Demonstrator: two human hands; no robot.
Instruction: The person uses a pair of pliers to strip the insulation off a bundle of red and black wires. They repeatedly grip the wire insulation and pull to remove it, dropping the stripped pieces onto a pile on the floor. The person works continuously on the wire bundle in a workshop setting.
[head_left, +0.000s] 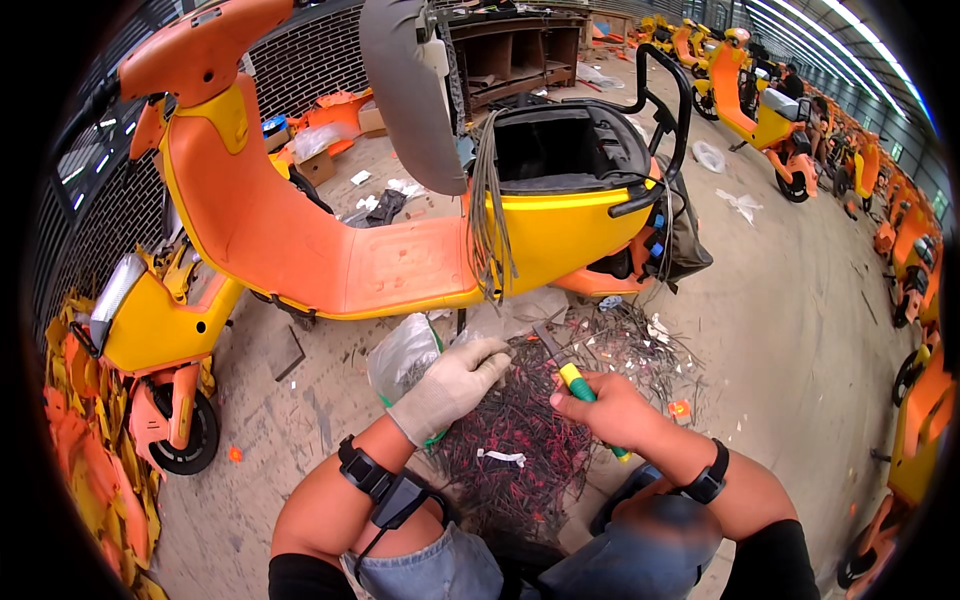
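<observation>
My left hand (454, 386) wears a pale knit work glove, its fingers curled above a heap of cut wire scraps (517, 427); whether they pinch something thin is too small to tell. Bare, my right hand (611, 409) grips a knife (576, 381) by its green and yellow handle, with the dull blade pointing up and left over the heap, near my gloved fingertips. A clear plastic bag (401, 352) lies left of the heap, partly behind the glove. A bundle of grey cables (489, 217) hangs over the side of an orange and yellow electric scooter (562, 232) before me.
The scooter's seat (409, 97) is raised over its compartment. Another scooter (157, 330) stands at left, beside piled orange and yellow panels (97, 450). More scooters (780, 120) line the right side, where people sit far back. A strip of white material (502, 457) lies on the scraps.
</observation>
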